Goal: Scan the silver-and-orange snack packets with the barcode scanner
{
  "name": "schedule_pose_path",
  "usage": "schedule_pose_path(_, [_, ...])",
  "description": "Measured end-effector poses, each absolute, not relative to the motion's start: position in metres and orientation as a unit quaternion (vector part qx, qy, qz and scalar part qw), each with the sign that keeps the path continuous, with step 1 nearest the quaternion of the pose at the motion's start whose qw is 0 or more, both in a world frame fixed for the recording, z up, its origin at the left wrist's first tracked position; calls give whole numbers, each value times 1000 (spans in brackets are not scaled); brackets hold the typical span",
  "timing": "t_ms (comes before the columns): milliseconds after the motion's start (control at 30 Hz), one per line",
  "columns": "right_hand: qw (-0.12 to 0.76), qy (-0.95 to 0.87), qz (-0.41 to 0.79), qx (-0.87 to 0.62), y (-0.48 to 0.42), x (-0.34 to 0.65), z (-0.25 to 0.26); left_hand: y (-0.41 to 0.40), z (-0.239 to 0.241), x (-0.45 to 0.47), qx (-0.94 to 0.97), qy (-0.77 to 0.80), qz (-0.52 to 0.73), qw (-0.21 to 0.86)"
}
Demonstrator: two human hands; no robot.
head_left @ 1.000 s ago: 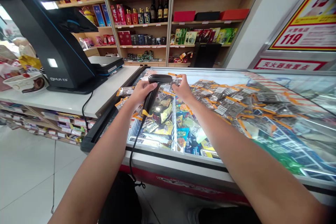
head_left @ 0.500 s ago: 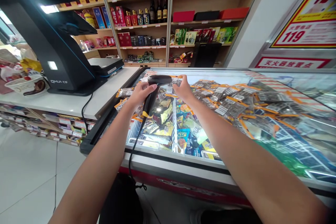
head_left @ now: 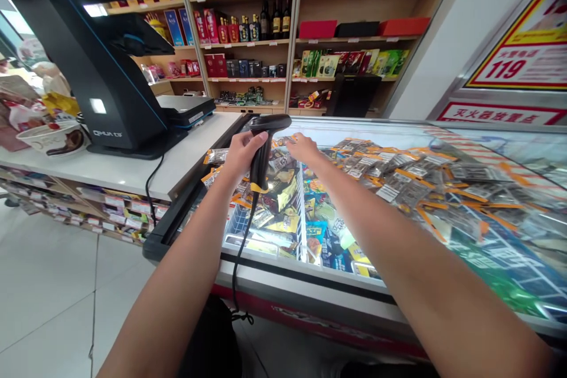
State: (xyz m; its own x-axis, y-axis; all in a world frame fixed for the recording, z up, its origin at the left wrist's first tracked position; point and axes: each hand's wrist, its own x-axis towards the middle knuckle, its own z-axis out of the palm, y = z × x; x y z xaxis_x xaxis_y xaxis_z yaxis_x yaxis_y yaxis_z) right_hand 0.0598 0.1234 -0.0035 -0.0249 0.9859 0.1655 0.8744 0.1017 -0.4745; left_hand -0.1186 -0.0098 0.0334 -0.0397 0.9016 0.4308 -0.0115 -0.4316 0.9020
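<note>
My left hand (head_left: 243,153) is wrapped around the handle of a black barcode scanner (head_left: 262,159) with a yellow band at its base. The scanner is upright, its head pointing right, and its cable drops over the freezer's front edge. My right hand (head_left: 303,149) is just right of the scanner head, low over the glass lid, its fingers closed at the edge of a small orange-edged packet (head_left: 283,140). The scanner partly hides that packet. Many similar clear packets with orange edges (head_left: 398,180) lie spread over the lid to the right.
Under the glass of the chest freezer (head_left: 310,274) are wire baskets with coloured ice-cream wrappers. On the left, a white counter (head_left: 133,174) bears a black checkout terminal (head_left: 119,112) and a paper bowl (head_left: 53,139). Shelves of boxes and bottles (head_left: 248,29) stand behind.
The scanner has gone from leaning to more upright, with its head tipped up at the right. My right hand has moved slightly down, its fingers drawn closer together. The view has shifted slightly left.
</note>
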Motion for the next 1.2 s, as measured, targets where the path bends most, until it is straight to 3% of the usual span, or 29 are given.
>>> schedule_pose_path(67, [243,-652,163,-700,139,41,-7,-8,32,-119,590,375,612,370])
schedule_pose_path(300, [211,-597,140,-761,168,35,-9,-5,28,-122,609,377,604,349])
schedule_pose_path(400, [252,-588,124,-758,161,40,-8,-5,29,-122,628,377,594,335])
schedule_pose_path(567, [365,-697,42,-616,132,54,2,-2,26,-120,648,400,562,322])
schedule_pose_path(767, [481,-689,157,-518,95,86,6,-1,17,-113,649,392,541,365])
schedule_pose_path(1200, [499,-689,169,-497,79,120,-7,2,6,-109,673,414,484,376])
